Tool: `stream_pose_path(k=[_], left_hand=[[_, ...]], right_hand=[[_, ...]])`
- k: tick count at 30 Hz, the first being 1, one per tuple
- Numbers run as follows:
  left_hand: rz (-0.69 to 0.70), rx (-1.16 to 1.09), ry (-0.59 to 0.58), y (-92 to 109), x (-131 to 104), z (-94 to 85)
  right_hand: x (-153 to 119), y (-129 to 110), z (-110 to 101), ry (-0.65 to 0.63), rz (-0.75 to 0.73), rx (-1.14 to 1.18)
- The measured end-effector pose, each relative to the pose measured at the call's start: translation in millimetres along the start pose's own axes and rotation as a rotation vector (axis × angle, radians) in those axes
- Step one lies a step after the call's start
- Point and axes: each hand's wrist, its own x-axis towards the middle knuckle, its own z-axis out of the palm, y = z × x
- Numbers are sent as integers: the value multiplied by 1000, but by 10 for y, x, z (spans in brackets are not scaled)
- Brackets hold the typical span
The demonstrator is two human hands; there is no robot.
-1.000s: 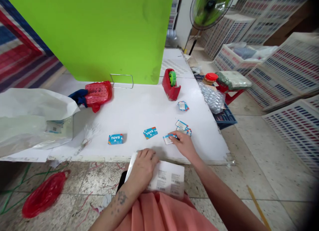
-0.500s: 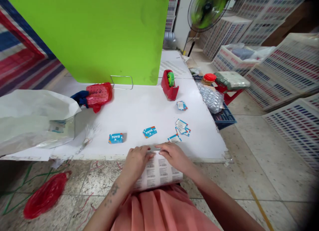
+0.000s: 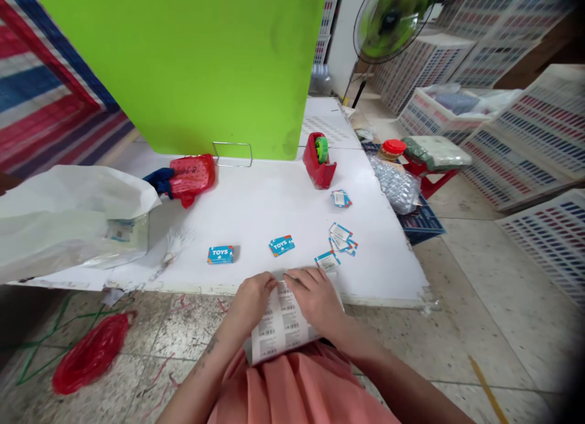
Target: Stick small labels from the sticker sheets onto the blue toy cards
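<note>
White barcode sheet (image 3: pixel 284 328) pinched near far edge by curled left hand (image 3: pixel 254 297), half-closed right hand (image 3: pixel 316 298).

Label sheet (image 3: pixel 284 331) print illegibly small, fan (image 3: pixel 390 23) cut off above

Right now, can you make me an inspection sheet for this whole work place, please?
Surface: white table, worn front edge.
Job's things: label sheet at the lap; blue TOYS cards and white-labelled cards on the table.
Clutter: red tape dispenser, red packet, white plastic bag.
Grips: left grip pinches the sheet's upper edge; right grip touches its upper part.
Cables: nothing seen.
Surroundings: green board, fan, stacked crates.
</note>
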Motion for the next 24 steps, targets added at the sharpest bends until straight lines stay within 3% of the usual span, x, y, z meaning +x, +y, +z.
stream_pose_path(k=[9,15,19,24], left_hand=[[-32,-79,-22,-65,28,-15],[-24,-105,-79,-102,49,-49],[-4,-54,-87,-119,50,-8],[134,369,17,-27,32,69]], right_hand=[[-138,-11,99,76,-81,-4],[-55,-34,-27,56,89,429],[176,192,-145,26,202,663],[620,632,-73,21,205,607]])
